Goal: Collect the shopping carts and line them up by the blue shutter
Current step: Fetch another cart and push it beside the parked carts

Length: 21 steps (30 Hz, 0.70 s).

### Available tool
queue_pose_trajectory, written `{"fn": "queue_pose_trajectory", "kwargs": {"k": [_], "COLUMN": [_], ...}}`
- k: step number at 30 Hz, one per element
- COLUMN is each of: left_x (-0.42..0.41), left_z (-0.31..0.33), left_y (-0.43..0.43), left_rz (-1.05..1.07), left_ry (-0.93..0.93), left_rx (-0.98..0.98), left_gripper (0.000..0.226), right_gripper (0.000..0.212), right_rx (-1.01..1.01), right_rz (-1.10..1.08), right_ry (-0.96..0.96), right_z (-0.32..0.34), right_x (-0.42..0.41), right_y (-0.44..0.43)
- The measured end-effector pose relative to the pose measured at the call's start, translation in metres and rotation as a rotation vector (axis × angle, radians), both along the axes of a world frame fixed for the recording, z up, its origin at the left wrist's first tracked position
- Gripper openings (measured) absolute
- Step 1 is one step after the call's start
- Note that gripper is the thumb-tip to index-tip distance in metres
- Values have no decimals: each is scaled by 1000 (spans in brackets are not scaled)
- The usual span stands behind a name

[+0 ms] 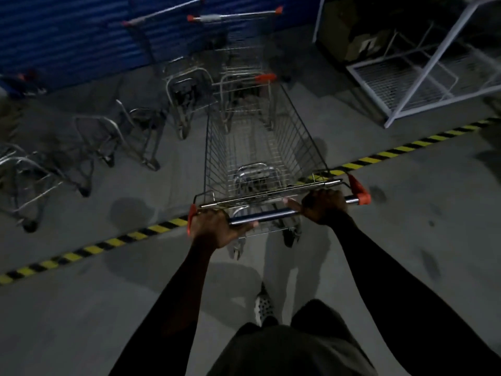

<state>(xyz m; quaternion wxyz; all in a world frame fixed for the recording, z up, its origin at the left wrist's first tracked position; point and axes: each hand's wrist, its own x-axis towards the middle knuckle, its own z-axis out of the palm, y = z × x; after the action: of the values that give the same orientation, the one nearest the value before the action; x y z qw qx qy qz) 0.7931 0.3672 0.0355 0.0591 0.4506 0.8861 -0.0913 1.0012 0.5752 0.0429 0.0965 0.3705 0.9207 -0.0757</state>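
A wire shopping cart (295,137) with orange handle caps stands in front of me, its basket pointing toward the blue shutter (67,36). My left hand (214,226) grips the left end of its handle bar (271,214). My right hand (324,206) grips the bar near the right end. Just ahead, two other carts (235,16) stand against the shutter, handles toward me, and the nose of my cart reaches the nearer one. Several more carts (89,137) stand in a row to the left along the shutter.
A yellow-and-black floor stripe (108,242) runs diagonally under the cart. A white wire rack frame (423,85) stands at the right, by a dark opening. My foot (263,305) shows below the cart on the grey concrete floor.
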Motion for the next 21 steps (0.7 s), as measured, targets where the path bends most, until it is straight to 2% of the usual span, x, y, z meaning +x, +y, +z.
{"fn": "queue_pose_trajectory", "kwargs": {"k": [3, 6, 11, 16, 19, 21], "left_x": [-27, -49, -78, -97, -103, -107], "left_z": [5, 5, 4, 0, 0, 2], "left_y": [50, 104, 199, 309, 375, 415], "left_rz": [-70, -88, -110, -118, -115, -126], "left_ry": [10, 3, -36, -37, -11, -17], "left_rx": [31, 4, 51, 74, 88, 90], "left_gripper": [108, 110, 109, 109, 110, 107], "right_gripper": [106, 109, 90, 87, 103, 89], "right_rx": [5, 48, 69, 110, 134, 92], "right_rz": [-43, -74, -161, -154, -148, -192], "right_ry": [0, -83, -112, -102, -98, -102], "right_z": [-1, 0, 1, 4, 8, 9], "right_x": [-18, -37, -58, -73, -80, -84], "right_y": [40, 87, 173, 275, 340, 381]}}
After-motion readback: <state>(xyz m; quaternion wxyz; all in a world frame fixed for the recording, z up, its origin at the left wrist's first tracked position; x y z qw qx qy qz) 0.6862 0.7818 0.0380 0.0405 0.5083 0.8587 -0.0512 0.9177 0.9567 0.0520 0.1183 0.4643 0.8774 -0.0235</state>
